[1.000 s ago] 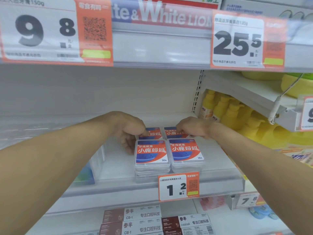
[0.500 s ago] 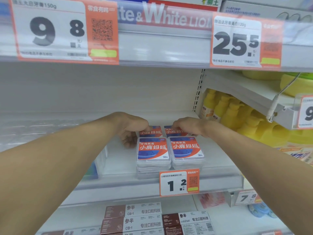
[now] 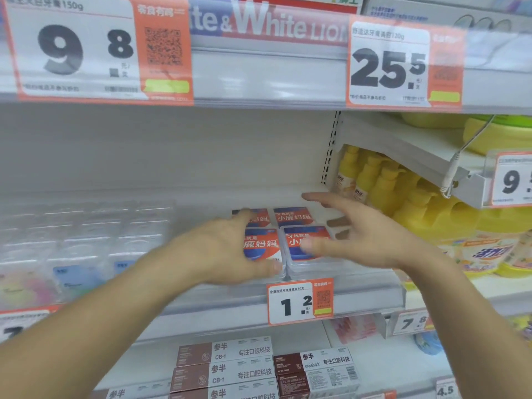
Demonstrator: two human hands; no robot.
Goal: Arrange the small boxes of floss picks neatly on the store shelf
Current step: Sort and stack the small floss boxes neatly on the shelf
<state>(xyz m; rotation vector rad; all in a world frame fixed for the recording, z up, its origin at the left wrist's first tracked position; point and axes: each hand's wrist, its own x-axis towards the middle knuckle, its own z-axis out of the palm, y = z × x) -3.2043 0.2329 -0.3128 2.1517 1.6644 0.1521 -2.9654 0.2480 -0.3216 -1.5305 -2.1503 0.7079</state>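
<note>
Four stacks of small clear floss pick boxes with red and blue labels stand two by two on the white shelf. The front left stack and front right stack stand side by side, with the back left box and back right box behind them. My left hand lies spread over the left side of the front left stack, thumb at its front edge. My right hand is spread beside the right stacks, thumb over the front right box. Both hands are blurred and hold nothing.
An orange 1.2 price tag hangs below the stacks. Yellow pump bottles fill the bay to the right. Clear plastic packs sit to the left. Toothpaste cartons lie on the shelf below. A shelf rail with large price tags runs overhead.
Both hands have come back from the rear boxes toward the front stacks, and their fingers have spread out. The view has shifted closer to the shelf.
</note>
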